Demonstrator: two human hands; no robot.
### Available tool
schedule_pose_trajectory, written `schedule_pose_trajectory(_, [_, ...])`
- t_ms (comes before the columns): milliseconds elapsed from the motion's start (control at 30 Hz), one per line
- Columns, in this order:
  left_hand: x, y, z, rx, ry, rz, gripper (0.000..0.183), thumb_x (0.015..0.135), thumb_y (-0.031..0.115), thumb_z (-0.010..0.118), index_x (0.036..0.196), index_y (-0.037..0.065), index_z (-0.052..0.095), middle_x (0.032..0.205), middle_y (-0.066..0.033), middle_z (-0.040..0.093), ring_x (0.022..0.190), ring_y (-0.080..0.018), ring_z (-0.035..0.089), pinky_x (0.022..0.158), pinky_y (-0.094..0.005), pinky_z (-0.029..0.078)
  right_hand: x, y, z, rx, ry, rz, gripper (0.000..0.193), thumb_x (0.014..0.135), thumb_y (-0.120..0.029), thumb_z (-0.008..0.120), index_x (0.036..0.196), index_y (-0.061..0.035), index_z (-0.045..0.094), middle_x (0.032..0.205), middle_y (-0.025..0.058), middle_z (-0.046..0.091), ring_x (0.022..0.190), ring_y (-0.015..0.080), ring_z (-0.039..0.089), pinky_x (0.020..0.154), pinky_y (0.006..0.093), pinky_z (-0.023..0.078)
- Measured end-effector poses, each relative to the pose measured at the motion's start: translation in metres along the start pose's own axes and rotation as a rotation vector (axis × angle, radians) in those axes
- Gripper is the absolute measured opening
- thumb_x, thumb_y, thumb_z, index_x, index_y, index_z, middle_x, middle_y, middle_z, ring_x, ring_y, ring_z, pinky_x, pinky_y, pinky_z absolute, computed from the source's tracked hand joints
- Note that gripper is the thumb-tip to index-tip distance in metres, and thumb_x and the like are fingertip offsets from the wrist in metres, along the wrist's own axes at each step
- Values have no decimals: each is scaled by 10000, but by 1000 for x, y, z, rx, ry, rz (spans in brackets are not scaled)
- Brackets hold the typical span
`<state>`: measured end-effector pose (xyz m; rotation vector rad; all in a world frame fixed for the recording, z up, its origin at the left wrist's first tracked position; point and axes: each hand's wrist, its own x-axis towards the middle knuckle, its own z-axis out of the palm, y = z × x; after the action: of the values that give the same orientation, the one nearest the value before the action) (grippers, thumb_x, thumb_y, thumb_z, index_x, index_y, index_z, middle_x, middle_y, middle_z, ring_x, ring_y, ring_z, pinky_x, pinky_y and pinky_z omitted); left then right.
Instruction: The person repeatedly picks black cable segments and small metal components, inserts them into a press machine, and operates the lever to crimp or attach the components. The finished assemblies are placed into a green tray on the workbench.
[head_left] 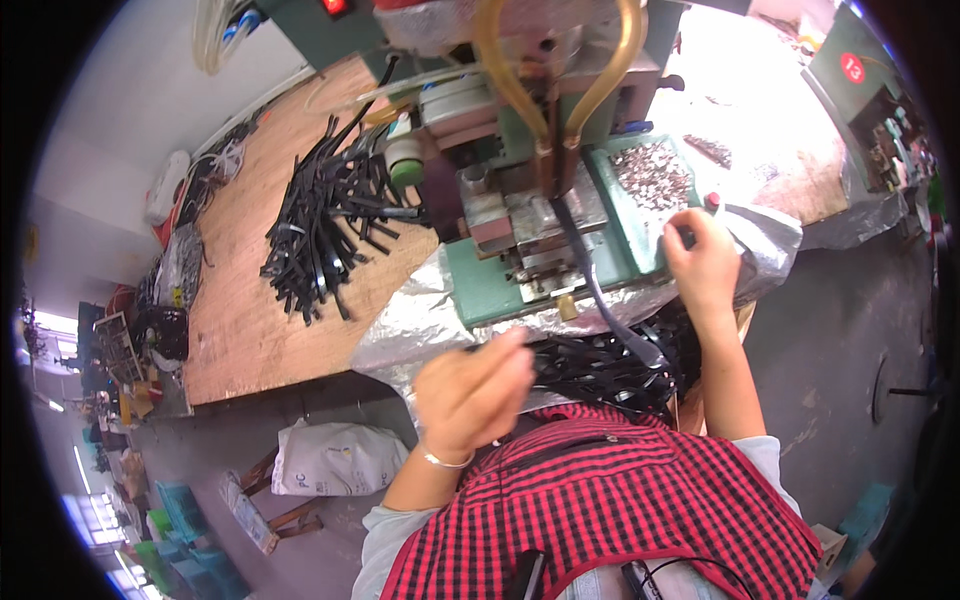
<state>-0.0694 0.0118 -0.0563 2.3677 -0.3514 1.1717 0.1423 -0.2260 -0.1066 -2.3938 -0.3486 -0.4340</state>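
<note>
Left hand (475, 390) blurring in front of the machine (540, 215), grip narrow, contents impossible to tell, right hand (703, 262) right by the tray (642, 248) of small metal pieces (650, 175), fingers curled, hold unclear too, black strap (583, 255) slanting from the machine onto piled straps (590, 370)

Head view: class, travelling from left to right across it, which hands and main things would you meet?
Heap of black strips → left hand → green tray of small pieces → right hand → round red sign.
</note>
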Motion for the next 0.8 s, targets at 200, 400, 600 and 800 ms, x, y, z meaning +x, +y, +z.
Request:
schedule_pose_trajectory(200, [36, -56, -52, 138, 612, -414, 144, 981, -79, 672, 1115, -47, 714, 1031, -156, 753, 806, -160, 682, 716, -287, 560, 7, -9, 3, 346, 132, -91, 160, 898, -16, 698, 1047, -26, 755, 955, 108, 765, 899, 223, 757, 840, 343, 566])
schedule_pose_trajectory(400, [31, -204, -18, 780, -168, -255, 234, 779, 103, 787, 1012, 107, 807, 1276, -83, 719, 1055, -314, 635, 927, -428, 512, 20, -38, 12, 526, 99, -106, 155, 985, -48, 710, 1129, -12, 755, 993, 58, 758, 952, 131, 694, 890, 281, 529])
schedule_pose_trajectory(600, [-25, -266, 13, 703, -133, -308, 262, 822, 99, 761, 1081, 95, 795, 1295, -87, 724, 1056, -319, 648, 933, -432, 519, 1, -3, 9, 462, 176, 24, 127, 955, -46, 724, 1074, 0, 724, 951, 108, 760, 866, 189, 727, 824, 314, 552])
schedule_pose_trajectory(800, [-1, -214, -15, 38, 517, -636, 238, 1061, 66, 611, 1281, -7, 665, 964, -84, 785, 734, -75, 641, 666, -210, 490, -37, 44, -28, 303, 276, 140, 125, 946, -22, 720, 1065, 16, 725, 976, 80, 745, 930, 166, 699, 876, 303, 537])
